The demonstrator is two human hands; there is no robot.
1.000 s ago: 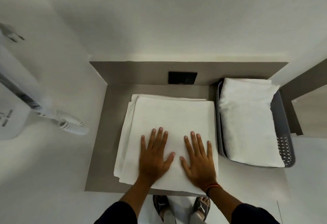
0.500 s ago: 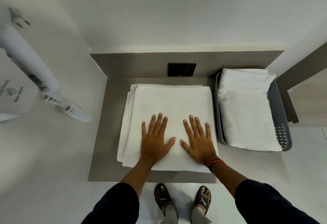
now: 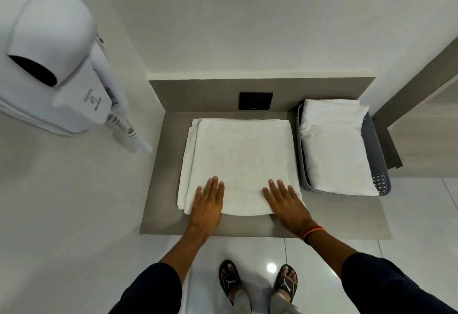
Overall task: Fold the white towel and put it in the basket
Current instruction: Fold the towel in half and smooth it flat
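A white towel (image 3: 241,157), folded into a rough square, lies flat on the grey counter (image 3: 347,217). My left hand (image 3: 207,204) rests palm down on its near left corner, fingers together and flat. Over the near right corner lies my right hand (image 3: 285,204), also flat, with a red and orange band at the wrist. Neither hand grips the cloth. To the right stands a grey plastic basket (image 3: 376,150), holding another folded white towel (image 3: 334,147) that fills most of it.
A white wall-mounted hair dryer (image 3: 54,63) with a coiled cord hangs at the upper left. A black socket plate (image 3: 255,100) sits on the grey backsplash behind the towel. White walls close in the counter at the left and back. My sandalled feet stand on glossy floor tiles below.
Both hands have slid apart, from side by side at the towel's middle to its near corners. The view has pulled back, so the hair dryer now looms at the upper left.
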